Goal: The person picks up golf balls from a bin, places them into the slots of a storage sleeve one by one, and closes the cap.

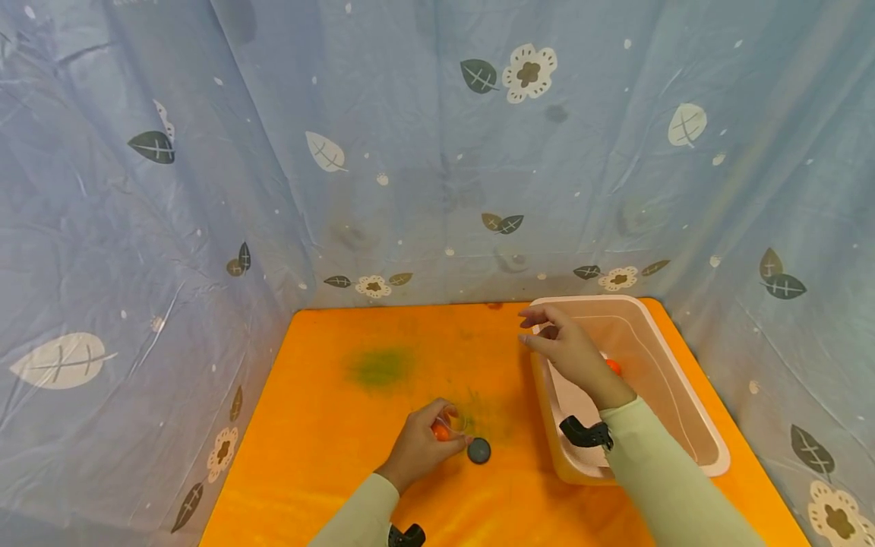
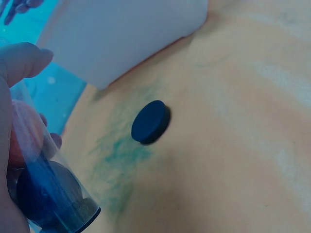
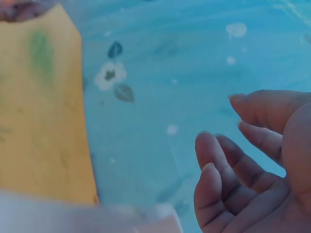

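Note:
My left hand holds a clear cylindrical container low over the table, its fingers curled round the side. Through the clear wall show an orange ball and below it a dark round ball. Just to the right of that hand, a round black lid lies flat on the table. My right hand hovers over the left rim of a pale pink plastic bin, fingers loosely bent and thumb apart, with nothing between them. Inside the bin an orange ball is partly hidden by the right forearm.
An orange cloth with green smudges covers the table. Blue curtains with leaf and flower prints enclose the back and both sides. The bin takes up the table's right side, near the right curtain.

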Demonstrator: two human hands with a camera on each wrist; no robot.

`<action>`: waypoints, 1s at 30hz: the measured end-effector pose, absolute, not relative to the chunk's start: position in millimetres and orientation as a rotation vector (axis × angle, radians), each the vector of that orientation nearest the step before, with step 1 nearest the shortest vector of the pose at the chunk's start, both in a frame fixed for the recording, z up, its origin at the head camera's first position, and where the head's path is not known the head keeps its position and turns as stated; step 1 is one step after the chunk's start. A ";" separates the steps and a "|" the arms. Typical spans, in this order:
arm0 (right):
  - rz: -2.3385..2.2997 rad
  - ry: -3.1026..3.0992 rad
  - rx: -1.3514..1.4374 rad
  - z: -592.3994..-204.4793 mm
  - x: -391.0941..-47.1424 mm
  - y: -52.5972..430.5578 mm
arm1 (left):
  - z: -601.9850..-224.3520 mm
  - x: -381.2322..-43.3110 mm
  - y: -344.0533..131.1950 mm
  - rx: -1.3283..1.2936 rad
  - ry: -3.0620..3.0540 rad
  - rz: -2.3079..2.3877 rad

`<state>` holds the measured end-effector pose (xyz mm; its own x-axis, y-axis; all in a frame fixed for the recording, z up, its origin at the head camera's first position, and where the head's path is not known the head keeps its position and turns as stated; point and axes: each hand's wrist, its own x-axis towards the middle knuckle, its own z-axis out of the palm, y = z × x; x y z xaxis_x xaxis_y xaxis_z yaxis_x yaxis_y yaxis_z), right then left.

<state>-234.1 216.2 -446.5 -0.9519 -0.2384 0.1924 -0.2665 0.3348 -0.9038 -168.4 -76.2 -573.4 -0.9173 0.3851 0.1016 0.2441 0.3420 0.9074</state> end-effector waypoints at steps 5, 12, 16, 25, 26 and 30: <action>1.756 -2.497 0.390 -452.2 -244.0 234.5 | -576.3 -169.1 -78.3 0.585 2.476 1.619; 1.649 -2.560 0.223 -468.0 -256.8 264.4 | -576.1 -169.3 -79.0 0.581 2.481 1.624; 1.583 -2.596 0.118 -477.7 -264.1 280.9 | -574.8 -169.0 -79.4 0.572 2.482 1.632; 1.240 -2.709 0.000 -495.2 -272.4 304.8 | -574.4 -169.3 -78.7 0.579 2.476 1.633; 1.217 -2.722 -0.011 -496.7 -273.4 306.1 | -574.3 -169.2 -78.6 0.582 2.474 1.634; 1.241 -2.745 -0.064 -502.0 -277.4 309.4 | -574.4 -169.6 -78.3 0.581 2.469 1.642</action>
<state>-277.4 309.4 -502.0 -0.9909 0.0910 0.0992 -0.0144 0.6612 -0.7500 -169.6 -78.3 -574.4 -0.9190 0.3785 0.1104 0.2482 0.3379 0.9079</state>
